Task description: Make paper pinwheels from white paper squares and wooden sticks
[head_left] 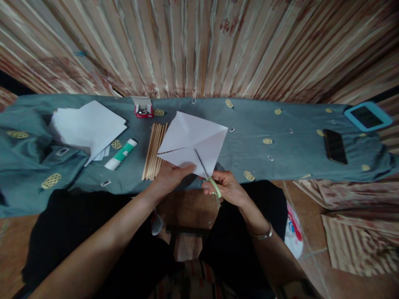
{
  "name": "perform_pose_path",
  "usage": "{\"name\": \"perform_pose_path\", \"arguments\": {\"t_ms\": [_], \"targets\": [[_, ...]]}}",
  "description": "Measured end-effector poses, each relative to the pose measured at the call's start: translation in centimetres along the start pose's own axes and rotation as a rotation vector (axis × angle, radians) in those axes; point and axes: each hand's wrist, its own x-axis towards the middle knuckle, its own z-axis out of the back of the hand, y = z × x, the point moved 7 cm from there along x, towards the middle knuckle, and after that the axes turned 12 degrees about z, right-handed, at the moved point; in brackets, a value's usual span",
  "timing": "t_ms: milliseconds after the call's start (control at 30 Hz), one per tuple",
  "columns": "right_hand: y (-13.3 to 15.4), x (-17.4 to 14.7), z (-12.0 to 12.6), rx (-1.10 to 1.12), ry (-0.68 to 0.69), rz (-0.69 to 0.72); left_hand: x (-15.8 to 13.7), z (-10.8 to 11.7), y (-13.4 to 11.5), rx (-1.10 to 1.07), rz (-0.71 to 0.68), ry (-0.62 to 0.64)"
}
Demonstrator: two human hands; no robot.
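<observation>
A white square of paper (199, 131) with crease lines lies turned like a diamond near the table's front edge. One slit runs into it from its left corner. My left hand (173, 176) grips the paper's lower left edge, thumb on top. My right hand (226, 187) is closed around the handles of a pair of scissors (214, 187) with pale green grips. Their blade lies over the paper from its lower corner toward the middle; the other blade is hidden. A bundle of thin wooden sticks (152, 151) lies just left of the paper, partly under its edge.
Left of the sticks lies a green and white glue stick (121, 154), with a stack of white paper (90, 126) beyond. A small red open box (144, 109) holds metal pieces. Far right are a dark phone (334, 146) and a blue-framed device (368, 116). Curtains (199, 50) hang behind.
</observation>
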Motion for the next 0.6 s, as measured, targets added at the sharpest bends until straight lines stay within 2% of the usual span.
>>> {"name": "perform_pose_path", "arguments": {"t_ms": [600], "targets": [[0.05,0.09,0.01,0.026,-0.041,-0.022,-0.23,-0.07,-0.68,0.033,-0.013,-0.005]]}}
